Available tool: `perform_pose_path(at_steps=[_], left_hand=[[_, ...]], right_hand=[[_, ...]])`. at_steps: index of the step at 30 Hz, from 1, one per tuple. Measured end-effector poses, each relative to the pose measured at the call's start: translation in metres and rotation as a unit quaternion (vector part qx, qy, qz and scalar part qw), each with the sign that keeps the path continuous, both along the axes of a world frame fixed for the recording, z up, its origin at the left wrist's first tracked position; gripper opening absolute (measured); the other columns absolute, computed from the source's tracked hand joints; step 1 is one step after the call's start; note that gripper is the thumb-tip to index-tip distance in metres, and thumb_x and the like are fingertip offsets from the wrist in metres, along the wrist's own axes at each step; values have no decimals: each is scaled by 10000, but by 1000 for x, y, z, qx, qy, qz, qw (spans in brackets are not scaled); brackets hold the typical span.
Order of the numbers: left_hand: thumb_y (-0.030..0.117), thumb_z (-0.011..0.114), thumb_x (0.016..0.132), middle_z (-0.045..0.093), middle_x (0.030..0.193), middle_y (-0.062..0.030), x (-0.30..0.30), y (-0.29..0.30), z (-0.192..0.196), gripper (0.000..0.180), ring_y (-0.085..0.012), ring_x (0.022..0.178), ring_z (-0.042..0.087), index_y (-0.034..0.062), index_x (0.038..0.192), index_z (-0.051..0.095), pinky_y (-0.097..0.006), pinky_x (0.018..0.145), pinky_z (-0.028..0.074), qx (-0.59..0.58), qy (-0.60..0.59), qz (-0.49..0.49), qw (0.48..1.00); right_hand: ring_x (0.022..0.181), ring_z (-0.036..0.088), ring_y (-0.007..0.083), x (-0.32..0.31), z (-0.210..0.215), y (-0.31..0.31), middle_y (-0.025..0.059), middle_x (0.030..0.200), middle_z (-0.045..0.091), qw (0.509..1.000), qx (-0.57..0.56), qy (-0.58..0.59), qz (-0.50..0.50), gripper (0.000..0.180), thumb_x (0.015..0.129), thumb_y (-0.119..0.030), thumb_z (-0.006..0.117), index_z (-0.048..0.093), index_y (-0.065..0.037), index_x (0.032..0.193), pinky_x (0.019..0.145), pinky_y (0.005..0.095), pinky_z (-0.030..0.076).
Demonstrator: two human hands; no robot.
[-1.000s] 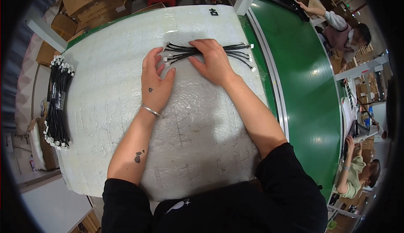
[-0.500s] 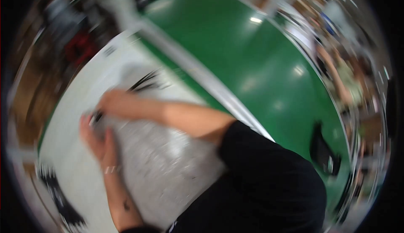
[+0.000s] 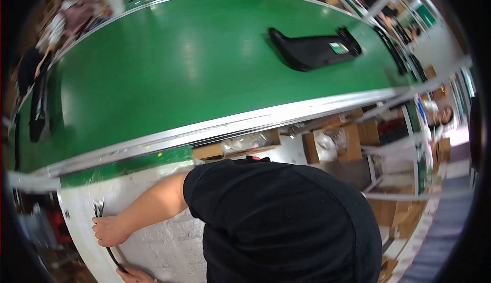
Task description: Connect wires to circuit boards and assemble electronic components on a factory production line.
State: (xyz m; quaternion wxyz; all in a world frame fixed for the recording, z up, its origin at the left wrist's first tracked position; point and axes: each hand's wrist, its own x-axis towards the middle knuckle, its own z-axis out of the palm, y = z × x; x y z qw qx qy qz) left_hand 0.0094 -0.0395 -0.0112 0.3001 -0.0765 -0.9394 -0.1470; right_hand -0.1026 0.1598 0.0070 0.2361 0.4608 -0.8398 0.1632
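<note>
My right hand (image 3: 110,231) is closed in a fist around a bundle of thin black cables (image 3: 113,256). Above the fist, several strands with pale, shiny tips fan out. Below it, the bundle runs as one dark, curved length down to my left hand (image 3: 136,277), whose fingers close on its lower end. The lower edge of the picture cuts off part of my left hand. Both hands are over a pale work table (image 3: 166,237) with a wrinkled clear plastic covering.
Beyond the table runs a green conveyor belt (image 3: 169,63) with a metal edge rail (image 3: 245,122). On it lie a black curved plastic part (image 3: 312,51) and a long black part (image 3: 39,106). Open cardboard boxes (image 3: 350,142) stand right. A person (image 3: 76,14) is at the far left.
My view has swung to the right, bringing more of the belt into sight. My hands now appear lower, farther apart, with the cable bundle stretched between them.
</note>
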Motion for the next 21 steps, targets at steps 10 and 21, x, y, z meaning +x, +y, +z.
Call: perform_pose_path(at_steps=[10, 21], left_hand=[[244, 499, 972, 619, 930, -246, -10, 31, 24, 351, -329, 822, 559, -86, 1058, 578, -412, 771, 450, 239, -63, 67, 967], [276, 478, 972, 358, 572, 28, -6, 62, 54, 363, -120, 501, 352, 131, 650, 394, -265, 472, 305, 778, -127, 31, 615]], right_hand=[[902, 526, 284, 12, 10, 42, 119, 966, 560, 949, -272, 157, -16, 236, 679, -143, 599, 568, -52, 895, 858, 437, 405], [992, 548, 303, 34, 13, 30, 142, 1058, 557, 927, -361, -41, 96, 415, 681, -68, 636, 512, -21, 1073, 888, 402, 452]])
